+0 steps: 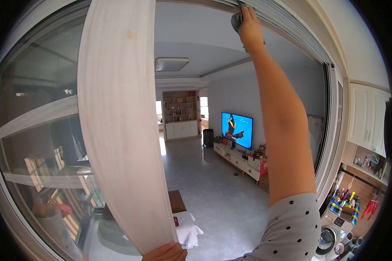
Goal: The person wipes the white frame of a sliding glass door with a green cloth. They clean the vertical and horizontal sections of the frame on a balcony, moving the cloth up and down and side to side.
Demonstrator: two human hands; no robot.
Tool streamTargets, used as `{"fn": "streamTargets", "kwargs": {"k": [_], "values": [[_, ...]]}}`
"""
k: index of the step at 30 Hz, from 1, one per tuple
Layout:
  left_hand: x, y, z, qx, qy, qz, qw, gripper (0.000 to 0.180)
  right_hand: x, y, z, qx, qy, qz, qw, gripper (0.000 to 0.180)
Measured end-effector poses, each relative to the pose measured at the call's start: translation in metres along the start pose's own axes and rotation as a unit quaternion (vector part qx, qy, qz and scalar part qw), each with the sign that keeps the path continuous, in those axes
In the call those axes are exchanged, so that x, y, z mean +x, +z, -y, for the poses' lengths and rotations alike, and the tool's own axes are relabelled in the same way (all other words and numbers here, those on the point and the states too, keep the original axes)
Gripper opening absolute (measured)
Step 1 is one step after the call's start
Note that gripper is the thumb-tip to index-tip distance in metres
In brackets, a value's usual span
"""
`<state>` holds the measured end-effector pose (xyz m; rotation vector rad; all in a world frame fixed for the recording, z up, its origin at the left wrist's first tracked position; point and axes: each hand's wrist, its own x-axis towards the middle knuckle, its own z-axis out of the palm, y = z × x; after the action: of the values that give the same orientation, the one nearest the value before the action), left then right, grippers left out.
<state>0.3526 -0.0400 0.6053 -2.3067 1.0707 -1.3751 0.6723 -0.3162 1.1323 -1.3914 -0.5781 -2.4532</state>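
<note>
My right arm reaches up in a grey, dark-dotted sleeve. At the top of the door opening, my right hand [251, 31] is closed on a dark grey cloth [237, 21], pressed against the overhead sliding-door track [276, 16]. Part of the cloth hangs out below the palm. Low in the picture, my left hand [166, 252] has its fingers curled on the pale wood-grain upright [122, 122] of a glass sliding door; only the fingers and knuckles show. That door's glass pane [39, 139] lies to the left, crossed by reflections.
Through the opening are a lit television [237, 130] on a low white cabinet [237, 158], a black suitcase [208, 138] and a shelf unit [180, 111]. On the right stand a washing machine [331, 237] and white wall cupboards [368, 117]. A white cloth [188, 230] drapes near the door upright.
</note>
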Motion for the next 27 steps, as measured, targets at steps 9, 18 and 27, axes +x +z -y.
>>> {"fn": "streamTargets", "kwargs": {"k": [9,18,27], "values": [[-0.006,0.008,-0.002,-0.035,-0.021,-0.014,0.999,0.018,-0.007,-0.025,-0.021,0.007,0.173,0.028,0.984,0.050],[-0.011,0.013,-0.003,-0.054,-0.043,0.007,0.998,0.019,-0.013,-0.014,0.019,0.069,0.104,0.011,0.992,0.049],[-0.004,0.003,0.000,0.106,0.054,0.038,0.992,0.019,0.003,-0.003,0.069,0.054,0.170,0.055,0.982,0.052]]}}
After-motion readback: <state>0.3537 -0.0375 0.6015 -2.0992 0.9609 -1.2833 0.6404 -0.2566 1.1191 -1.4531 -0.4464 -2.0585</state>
